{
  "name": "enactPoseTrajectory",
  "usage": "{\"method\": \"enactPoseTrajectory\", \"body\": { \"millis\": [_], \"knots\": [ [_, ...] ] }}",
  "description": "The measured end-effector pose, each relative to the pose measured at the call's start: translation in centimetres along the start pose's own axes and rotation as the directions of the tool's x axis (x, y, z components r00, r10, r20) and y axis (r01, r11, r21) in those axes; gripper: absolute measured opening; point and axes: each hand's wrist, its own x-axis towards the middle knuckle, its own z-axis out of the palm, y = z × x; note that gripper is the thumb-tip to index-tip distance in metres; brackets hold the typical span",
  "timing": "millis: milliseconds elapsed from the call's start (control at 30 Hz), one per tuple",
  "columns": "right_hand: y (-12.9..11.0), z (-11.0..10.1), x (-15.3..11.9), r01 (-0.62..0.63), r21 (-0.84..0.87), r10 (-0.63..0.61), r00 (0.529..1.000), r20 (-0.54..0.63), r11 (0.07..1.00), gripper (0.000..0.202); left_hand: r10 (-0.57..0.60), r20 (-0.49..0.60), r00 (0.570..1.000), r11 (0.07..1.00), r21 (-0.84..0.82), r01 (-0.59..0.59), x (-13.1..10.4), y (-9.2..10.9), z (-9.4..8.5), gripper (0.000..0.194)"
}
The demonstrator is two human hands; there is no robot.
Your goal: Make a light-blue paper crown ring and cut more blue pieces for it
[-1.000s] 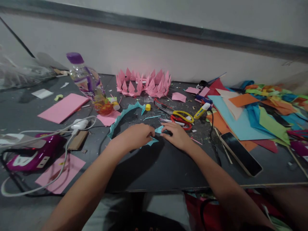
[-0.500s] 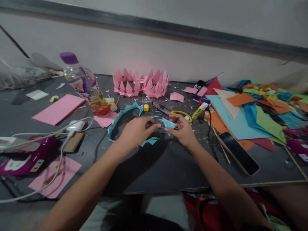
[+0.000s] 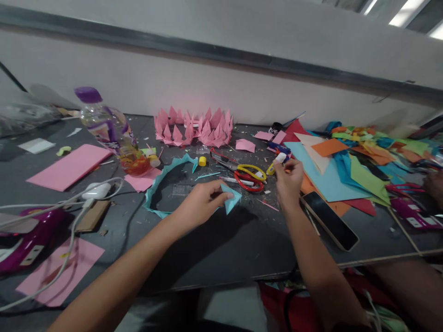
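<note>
My left hand [image 3: 204, 200] pinches a folded light-blue paper piece [image 3: 233, 199] between thumb and fingers, above the dark table. Behind and to the left of that hand lies a curved turquoise paper band [image 3: 152, 186] with pointed teeth. My right hand [image 3: 290, 182] is closed at the white end of a yellow and white glue stick [image 3: 272, 170], which the fingers partly cover. Red- and yellow-handled scissors [image 3: 249, 177] lie between the hands. A small yellow cap [image 3: 202, 161] sits near the band's far end.
Two pink paper crowns [image 3: 194, 129] stand by the wall. A purple-capped bottle [image 3: 114, 133] leans at left, near pink sheets [image 3: 69, 166] and a white cable [image 3: 72, 230]. A phone [image 3: 330, 221] and coloured papers [image 3: 311, 173] lie at right. Part of another person's hand [image 3: 434, 186] shows at the right edge.
My right hand has let go of the light-blue piece and moved right to the glue stick. My left hand still holds the piece. The camera view has shifted slightly.
</note>
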Motion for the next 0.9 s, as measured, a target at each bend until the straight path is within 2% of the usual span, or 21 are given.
{"method": "enactPoseTrajectory", "body": {
  "millis": [33, 67, 133, 233, 333, 400, 500, 600, 667, 767, 900],
  "knots": [
    [0.9, -0.5, 1.0, -0.021, -0.034, 0.018, 0.994, -0.104, 0.999, 0.036, 0.024, 0.060, 0.998, 0.999, 0.030, -0.026, -0.1, 0.0, 0.1, 0.024],
    [1.8, -0.8, 1.9, -0.054, -0.053, 0.046, 0.990, -0.136, 0.997, 0.040, 0.048, 0.132, 0.990, 0.996, 0.066, -0.057, -0.2, 0.1, 0.2, 0.024],
    [3.2, -1.0, 3.0, -0.087, -0.091, 0.079, 0.992, -0.097, 0.992, 0.050, 0.091, 0.291, 0.952, 0.983, 0.129, -0.133, -0.4, 0.4, 0.8, 0.024],
    [4.6, -0.6, 3.5, -0.046, -0.200, 0.065, 0.994, 0.088, 0.979, 0.041, 0.077, 0.432, 0.898, 0.956, 0.224, -0.190, -1.0, 0.8, 2.4, 0.008],
    [4.5, -0.1, 3.2, -0.015, -0.242, 0.056, 0.985, 0.164, 0.970, 0.035, -0.041, 0.392, 0.919, 0.883, 0.444, -0.150, -1.4, 1.1, 4.1, 0.026],
    [3.8, -0.2, 2.9, 0.003, -0.235, 0.037, 0.985, 0.166, 0.972, 0.035, -0.054, 0.331, 0.942, 0.827, 0.544, -0.144, -1.6, 1.2, 4.8, 0.024],
    [2.0, -0.6, 2.1, 0.037, -0.098, -0.013, 0.973, 0.231, 0.994, 0.039, 0.061, 0.302, 0.951, 0.759, 0.605, -0.241, -1.9, 1.4, 5.3, 0.009],
    [0.0, -0.9, 1.0, 0.003, 0.113, -0.039, 0.948, 0.316, 0.994, 0.049, 0.169, 0.376, 0.911, 0.695, 0.610, -0.381, -2.6, 1.6, 5.8, 0.011],
    [-1.1, -0.9, 0.2, -0.028, 0.167, -0.042, 0.915, 0.402, 0.986, 0.041, 0.194, 0.400, 0.896, 0.671, 0.612, -0.419, -3.3, 1.6, 6.5, 0.010],
    [-2.2, -1.0, -0.4, -0.044, 0.186, -0.056, 0.863, 0.502, 0.982, 0.030, 0.205, 0.329, 0.922, 0.626, 0.680, -0.382, -4.3, 1.5, 7.8, 0.017],
    [-3.1, -1.3, -0.7, -0.034, 0.172, -0.076, 0.799, 0.596, 0.984, 0.037, 0.165, 0.223, 0.961, 0.599, 0.751, -0.277, -5.0, 1.5, 9.1, 0.048]
  ]
}}
